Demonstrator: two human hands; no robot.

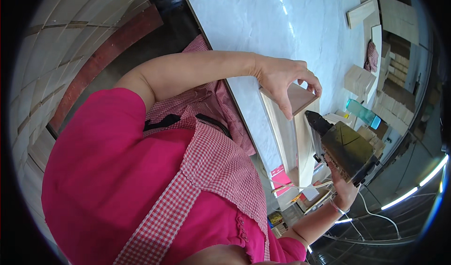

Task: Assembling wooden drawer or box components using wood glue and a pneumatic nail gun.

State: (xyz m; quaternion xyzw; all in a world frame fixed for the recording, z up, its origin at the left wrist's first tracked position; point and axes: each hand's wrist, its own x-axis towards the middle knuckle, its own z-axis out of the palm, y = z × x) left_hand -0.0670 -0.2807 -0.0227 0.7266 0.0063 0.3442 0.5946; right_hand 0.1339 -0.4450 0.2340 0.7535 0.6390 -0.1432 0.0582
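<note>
My left hand [286, 79] spans the end of a pale wooden box frame [275, 124], with the thumb on one side and the fingers curled over the far corner. A thin wooden end board [300, 98] shows under the palm. My right hand [345, 189] grips a nail gun [350, 147] with a worn, dark yellowish body and a black nose. The nose points at the box corner near my left fingers; whether it touches the wood I cannot tell. The fingers on the nail gun's handle are partly hidden behind its body.
The box rests on a white marbled tabletop [244, 20]. Along the far side are stacked wooden boards [359, 81], a teal bottle [361, 112] and a checked cloth [371, 57]. A pale hose [300, 187] runs by the nail gun. Large panels [70, 53] stand on the left.
</note>
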